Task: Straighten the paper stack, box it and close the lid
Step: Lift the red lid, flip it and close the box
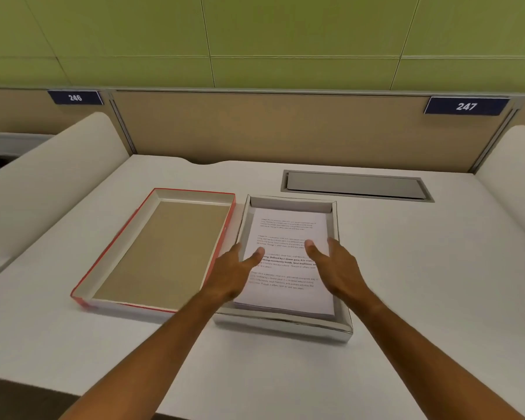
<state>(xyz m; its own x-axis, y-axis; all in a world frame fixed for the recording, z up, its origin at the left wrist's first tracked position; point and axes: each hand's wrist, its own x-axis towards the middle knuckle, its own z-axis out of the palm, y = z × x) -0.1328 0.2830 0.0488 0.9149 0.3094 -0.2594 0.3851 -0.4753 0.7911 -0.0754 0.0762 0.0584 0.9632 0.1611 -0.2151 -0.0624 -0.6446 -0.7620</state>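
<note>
A white stack of printed paper (287, 234) lies inside the shallow white box (343, 325) at the middle of the desk. The box's red-edged lid (164, 247) rests upside down just to its left, brown inside facing up. My left hand (234, 272) hovers at the stack's left edge, its thumb over the sheets and its fingers apart. Over the right edge is my right hand (334, 265), thumb on the top sheet, fingers along the box's right wall. Neither hand clearly grips the paper.
A grey cable hatch (356, 185) is set into the white desk (437, 283) behind the box. Beige partitions stand on both sides, with a tan panel behind bearing plates 246 and 247. The desk's front edge runs under my forearms.
</note>
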